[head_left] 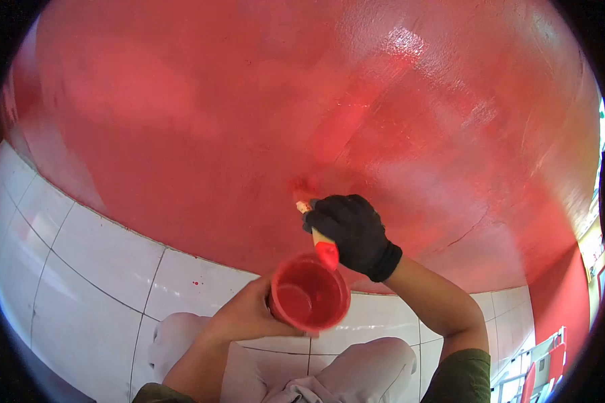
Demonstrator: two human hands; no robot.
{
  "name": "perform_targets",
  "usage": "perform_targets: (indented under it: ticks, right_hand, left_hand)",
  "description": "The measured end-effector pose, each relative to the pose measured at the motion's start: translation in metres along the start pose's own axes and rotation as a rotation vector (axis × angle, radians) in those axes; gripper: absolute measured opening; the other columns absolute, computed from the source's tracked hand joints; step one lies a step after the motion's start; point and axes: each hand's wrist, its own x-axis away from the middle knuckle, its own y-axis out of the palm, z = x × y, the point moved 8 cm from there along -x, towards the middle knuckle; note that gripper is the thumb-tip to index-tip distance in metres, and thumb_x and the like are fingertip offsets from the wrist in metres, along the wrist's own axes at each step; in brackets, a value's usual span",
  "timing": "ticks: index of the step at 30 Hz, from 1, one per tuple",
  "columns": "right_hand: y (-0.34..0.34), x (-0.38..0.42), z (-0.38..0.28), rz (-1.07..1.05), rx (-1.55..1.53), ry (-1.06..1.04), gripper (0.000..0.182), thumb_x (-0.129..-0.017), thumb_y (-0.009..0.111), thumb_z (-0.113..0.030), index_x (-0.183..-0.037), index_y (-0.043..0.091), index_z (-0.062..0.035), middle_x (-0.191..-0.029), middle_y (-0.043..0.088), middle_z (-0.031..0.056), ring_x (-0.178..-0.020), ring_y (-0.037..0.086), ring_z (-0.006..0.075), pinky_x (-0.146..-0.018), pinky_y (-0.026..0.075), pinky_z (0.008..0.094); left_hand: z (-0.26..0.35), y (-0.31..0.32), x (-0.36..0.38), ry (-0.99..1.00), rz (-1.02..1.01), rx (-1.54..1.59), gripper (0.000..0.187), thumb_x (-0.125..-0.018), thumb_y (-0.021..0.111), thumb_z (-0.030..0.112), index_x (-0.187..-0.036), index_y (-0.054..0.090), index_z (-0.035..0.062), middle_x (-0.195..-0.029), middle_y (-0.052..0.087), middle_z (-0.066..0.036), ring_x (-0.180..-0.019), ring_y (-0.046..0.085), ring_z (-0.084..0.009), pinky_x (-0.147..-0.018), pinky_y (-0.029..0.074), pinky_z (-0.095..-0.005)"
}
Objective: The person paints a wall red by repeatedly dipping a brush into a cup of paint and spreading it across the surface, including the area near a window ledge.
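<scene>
My bare left hand (245, 314) is wrapped around the side of a red paint cup (281, 310), tilted so that I look down into it. A little red paint (294, 301) shows at the bottom. In a black glove, my right hand (349, 232) grips a paintbrush (323, 240) with a pale wooden handle. Its head, coated in bright red paint, points down and overlaps the cup's upper right rim. Behind both hands rises a red wall (202, 181), with glossy streaks above and to the right.
White floor tiles (87, 269) run along the foot of the wall, with small red drips (195, 283) on one tile. My bent knees (376, 363) are below the cup. A metal stepladder with red parts (532, 369) stands at the lower right.
</scene>
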Motion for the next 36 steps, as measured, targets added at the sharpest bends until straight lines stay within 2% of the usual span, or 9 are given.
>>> perform_targets:
  ticks: [5,10,12,16,21,25,30,33,36]
  right_hand:
    - [-0.07,-0.021,0.079,0.45,-0.426,0.506,0.015,-0.084,0.065,-0.011,-0.098,0.064,-0.0062,-0.086,0.067,0.0099,-0.082,0.065,0.0195,-0.071,0.049,0.0294]
    - [-0.182,-0.039,0.097,0.787,-0.036,0.457,0.016,-0.087,0.06,-0.004,-0.103,0.061,-0.0009,-0.096,0.064,0.0072,-0.089,0.061,0.0166,-0.083,0.047,0.0282]
    - [-0.192,-0.039,0.073,0.853,0.306,0.082,0.016,-0.085,0.06,-0.001,-0.102,0.061,-0.001,-0.094,0.064,0.0082,-0.09,0.061,0.0194,-0.083,0.046,0.0282]
    - [-0.093,-0.039,0.053,0.254,0.389,0.031,0.027,-0.079,0.061,-0.015,-0.106,0.065,-0.0157,-0.092,0.063,0.01,-0.079,0.06,0.0292,-0.064,0.047,0.0393]
    - [-0.118,-0.048,0.039,0.208,0.237,0.035,0.016,-0.082,0.06,-0.012,-0.097,0.066,-0.0113,-0.088,0.064,0.0112,-0.08,0.061,0.026,-0.067,0.047,0.0389]
    - [-0.242,-0.059,0.076,0.93,0.394,0.03,0.014,-0.082,0.061,-0.012,-0.093,0.065,-0.0052,-0.09,0.064,0.0117,-0.083,0.062,0.0256,-0.076,0.047,0.0372]
    - [-0.156,-0.053,0.077,0.484,0.409,0.035,0.016,-0.087,0.058,-0.02,-0.091,0.066,-0.0058,-0.087,0.064,0.0133,-0.08,0.061,0.0321,-0.073,0.047,0.0413]
    - [-0.043,-0.026,0.047,0.126,0.084,0.405,0.017,-0.08,0.059,-0.015,-0.097,0.065,-0.0119,-0.086,0.062,0.0117,-0.08,0.059,0.0296,-0.07,0.046,0.0397]
    - [0.003,-0.015,-0.02,0.019,-0.009,0.003,0.015,-0.084,0.059,-0.017,-0.097,0.065,-0.0106,-0.087,0.063,0.0121,-0.081,0.059,0.0304,-0.07,0.046,0.0401]
  left_hand:
    - [-0.002,0.007,0.014,-0.078,-0.202,0.097,0.084,-0.054,0.089,0.014,-0.126,0.048,0.0067,-0.122,0.055,-0.006,-0.111,0.053,-0.0164,-0.092,0.045,-0.0333]
    - [0.015,-0.023,0.034,-0.051,-0.02,-0.022,0.085,-0.053,0.09,0.014,-0.126,0.048,0.0065,-0.122,0.056,-0.006,-0.111,0.053,-0.0168,-0.091,0.046,-0.0334]
    - [0.024,-0.033,0.035,-0.017,0.016,-0.075,0.085,-0.052,0.09,0.014,-0.126,0.048,0.0064,-0.121,0.056,-0.006,-0.111,0.053,-0.0169,-0.091,0.046,-0.0335]
    - [0.025,-0.059,0.04,-0.042,0.151,-0.173,0.086,-0.049,0.091,0.015,-0.124,0.049,0.006,-0.119,0.058,-0.006,-0.109,0.055,-0.0181,-0.09,0.047,-0.0346]
    - [0.025,-0.08,0.045,-0.008,0.277,-0.114,0.085,-0.046,0.092,0.016,-0.12,0.05,0.0055,-0.112,0.06,-0.007,-0.105,0.057,-0.0201,-0.087,0.049,-0.0349]
    - [0.024,-0.09,0.048,-0.032,0.341,-0.122,0.084,-0.046,0.092,0.015,-0.119,0.05,0.0054,-0.111,0.06,-0.007,-0.104,0.057,-0.0203,-0.085,0.05,-0.0348]
    - [0.019,-0.094,0.049,-0.071,0.359,-0.069,0.085,-0.046,0.092,0.013,-0.119,0.05,0.0048,-0.111,0.06,-0.008,-0.104,0.057,-0.0205,-0.085,0.05,-0.0351]
    - [0.026,-0.093,0.053,-0.029,0.392,-0.071,0.084,-0.047,0.091,0.012,-0.119,0.05,0.0041,-0.112,0.06,-0.008,-0.105,0.057,-0.0199,-0.086,0.049,-0.0348]
    - [0.028,-0.095,0.059,0.032,0.41,-0.11,0.081,-0.048,0.091,0.012,-0.119,0.051,0.0033,-0.112,0.06,-0.008,-0.106,0.057,-0.0187,-0.088,0.048,-0.0346]
